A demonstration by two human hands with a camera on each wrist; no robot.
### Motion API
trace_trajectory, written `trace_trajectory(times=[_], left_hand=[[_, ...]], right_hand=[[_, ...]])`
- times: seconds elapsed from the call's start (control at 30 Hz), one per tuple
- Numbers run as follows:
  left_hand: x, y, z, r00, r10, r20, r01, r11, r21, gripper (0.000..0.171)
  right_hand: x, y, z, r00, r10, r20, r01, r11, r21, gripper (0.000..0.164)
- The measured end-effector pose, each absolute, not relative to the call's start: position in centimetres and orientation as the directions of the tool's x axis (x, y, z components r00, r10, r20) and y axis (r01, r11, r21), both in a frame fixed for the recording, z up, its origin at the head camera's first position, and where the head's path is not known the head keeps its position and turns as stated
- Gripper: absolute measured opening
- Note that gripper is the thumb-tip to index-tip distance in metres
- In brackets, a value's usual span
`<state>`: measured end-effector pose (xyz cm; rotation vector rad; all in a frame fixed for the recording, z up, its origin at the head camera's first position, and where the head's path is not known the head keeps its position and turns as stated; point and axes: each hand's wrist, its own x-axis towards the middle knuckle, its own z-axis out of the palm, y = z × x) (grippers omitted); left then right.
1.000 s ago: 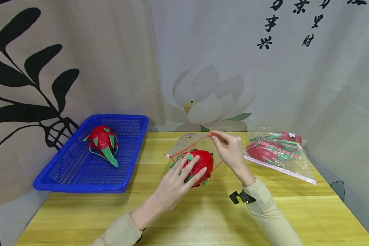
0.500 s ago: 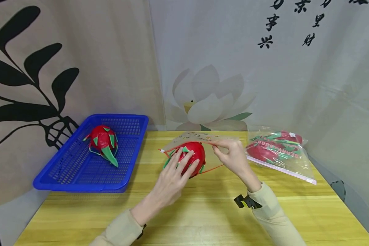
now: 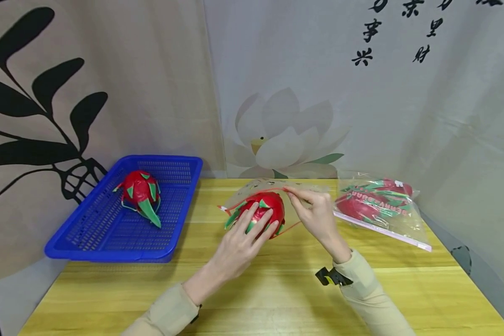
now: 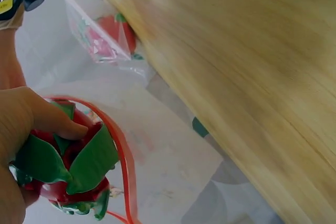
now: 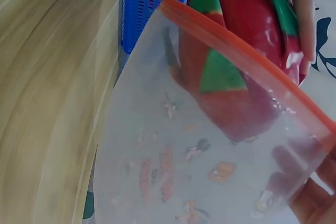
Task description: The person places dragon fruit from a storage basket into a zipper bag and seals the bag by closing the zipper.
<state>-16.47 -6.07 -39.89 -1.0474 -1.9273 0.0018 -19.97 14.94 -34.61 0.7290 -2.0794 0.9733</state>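
Observation:
A glossy red dragon fruit (image 3: 277,205) with green scales is under my left hand (image 3: 237,245), whose fingers lie over its top. In the left wrist view the thumb curls against the dragon fruit (image 4: 94,161) from the near side. Its far end sits inside the mouth of a clear zip bag (image 5: 168,119) with an orange-red edge and small printed pictures, where it shows through the plastic. My right hand (image 3: 317,217) pinches that coloured edge at the bag's right side and holds the mouth apart.
On the left stands a blue plastic basket (image 3: 122,240) holding another dragon fruit (image 3: 139,190). At the back right lies a filled clear zip bag (image 3: 378,203) with red and green contents and a pale zip strip. Everything rests on a wooden table (image 3: 277,298) before a printed curtain.
Both hands moved slightly away from me with the dragon fruit, which is now further into the bag's mouth. The right hand shifted along with the bag's edge. Basket and filled bag stayed put.

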Motion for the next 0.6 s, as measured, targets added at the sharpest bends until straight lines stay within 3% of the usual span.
trace_trajectory(times=[0.13,0.27,0.37,0.5,0.6], left_hand=[[-16.62,-5.94,-40.01,-0.161,0.69,0.706,0.656,0.609,-0.445,0.048],[-16.85,-5.97,-39.92,-0.138,0.713,0.688,0.639,0.594,-0.488,0.043],[-16.92,-5.99,-39.84,-0.157,0.733,0.662,0.632,0.59,-0.503,0.04],[-16.82,-5.86,-39.86,-0.22,0.759,0.612,0.618,0.594,-0.515,0.068],[-16.74,-5.67,-39.88,-0.264,0.769,0.582,0.603,0.603,-0.522,0.076]], right_hand=[[-20.07,14.87,-34.48,-0.575,-0.18,0.798,-0.736,0.539,-0.409,0.017],[-20.04,14.88,-34.35,-0.558,-0.191,0.808,-0.755,0.521,-0.398,0.017],[-20.02,14.84,-34.28,-0.549,-0.205,0.81,-0.77,0.501,-0.395,0.017],[-19.99,14.79,-34.29,-0.539,-0.235,0.808,-0.789,0.476,-0.388,0.018],[-19.98,14.77,-34.41,-0.532,-0.244,0.811,-0.798,0.465,-0.384,0.019]])
